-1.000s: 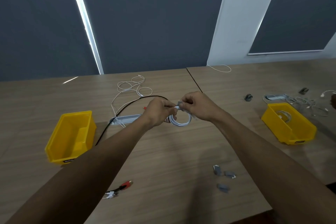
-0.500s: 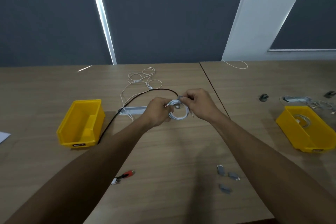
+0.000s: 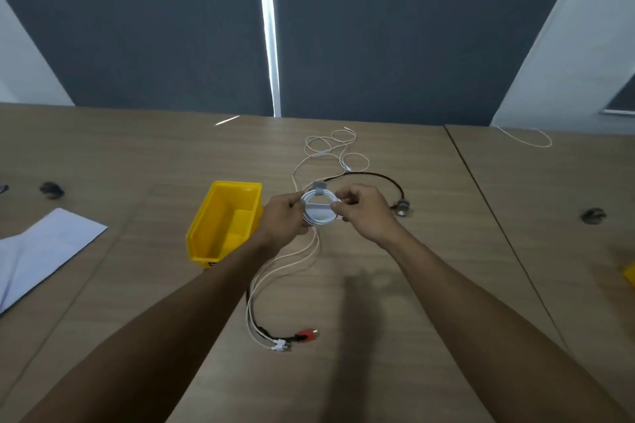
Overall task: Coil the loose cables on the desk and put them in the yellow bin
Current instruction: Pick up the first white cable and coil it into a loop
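I observe both hands gripping 1 coiled white cable (image 3: 319,208) above the desk (image 3: 395,336): left hand (image 3: 283,216) fingers curled round it, right hand (image 3: 360,211) pinching it. Yellow bin (image 3: 225,220) sits just left.

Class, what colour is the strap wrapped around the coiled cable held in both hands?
Grey: the strap crosses the white coiled cable, seen in the head view.

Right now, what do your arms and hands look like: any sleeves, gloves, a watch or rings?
Both forearms are bare as far up as the view shows: no sleeves in sight. The left hand and the right hand wear no gloves. No watch, band or ring shows on either wrist or on the fingers I can see.
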`<state>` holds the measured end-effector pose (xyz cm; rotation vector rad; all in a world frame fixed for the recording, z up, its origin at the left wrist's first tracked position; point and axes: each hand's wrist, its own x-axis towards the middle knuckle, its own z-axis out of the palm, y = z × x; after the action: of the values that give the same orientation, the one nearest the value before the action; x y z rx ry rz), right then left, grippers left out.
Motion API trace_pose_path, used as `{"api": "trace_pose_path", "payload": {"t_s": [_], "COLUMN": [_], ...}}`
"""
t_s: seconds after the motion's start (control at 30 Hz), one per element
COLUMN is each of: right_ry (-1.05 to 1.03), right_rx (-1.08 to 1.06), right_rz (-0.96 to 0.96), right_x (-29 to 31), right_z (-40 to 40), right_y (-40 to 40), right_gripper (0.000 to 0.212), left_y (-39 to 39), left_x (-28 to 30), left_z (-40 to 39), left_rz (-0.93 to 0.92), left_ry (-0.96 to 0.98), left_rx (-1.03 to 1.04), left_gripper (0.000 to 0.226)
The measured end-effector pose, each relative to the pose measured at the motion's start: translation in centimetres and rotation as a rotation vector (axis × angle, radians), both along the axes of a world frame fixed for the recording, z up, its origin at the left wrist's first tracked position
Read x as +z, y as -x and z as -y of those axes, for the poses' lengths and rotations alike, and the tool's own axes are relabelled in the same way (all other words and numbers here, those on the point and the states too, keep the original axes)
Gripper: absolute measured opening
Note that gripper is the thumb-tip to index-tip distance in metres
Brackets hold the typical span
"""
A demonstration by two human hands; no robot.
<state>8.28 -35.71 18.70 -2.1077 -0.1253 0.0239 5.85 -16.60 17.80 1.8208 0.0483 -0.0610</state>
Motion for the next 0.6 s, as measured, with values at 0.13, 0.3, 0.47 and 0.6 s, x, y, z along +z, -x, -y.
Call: {"api": "trace_pose_path", "payload": {"t_s": [0.13,0.3,0.47,0.6], "right_ry": [0.082,0.057,0.137,0.211], "right_rx": [0.049,0.021,0.041,0.049], "right_rz": [0.02,0.018,-0.014,-0.072], "right_x": [-0.9,-2.6,-4.8,-6.2], "right_z": [-7.5,-15.5,-20.9,-23.9], "right_y": [-2.2,-4.6,-7.9,-10.8], "right_gripper": [0.009,0.012,0.009,0.01], "left_y": [-0.8,-3.2,-5.1,-7.2], "left_x": [-0.5,-2.6,-4.7,-9.1], "left_z": [-6.8,-14.2,-17.8,-19.2], "left_rz": [-0.071,-0.078,-0.1,-0.21], "left_ry": [0.105,-0.1,-0.101,0.003], "left_rx": [0.115,0.392,0.457,0.526], "left_gripper": [0.02,0.015,0.011,0.008]}}
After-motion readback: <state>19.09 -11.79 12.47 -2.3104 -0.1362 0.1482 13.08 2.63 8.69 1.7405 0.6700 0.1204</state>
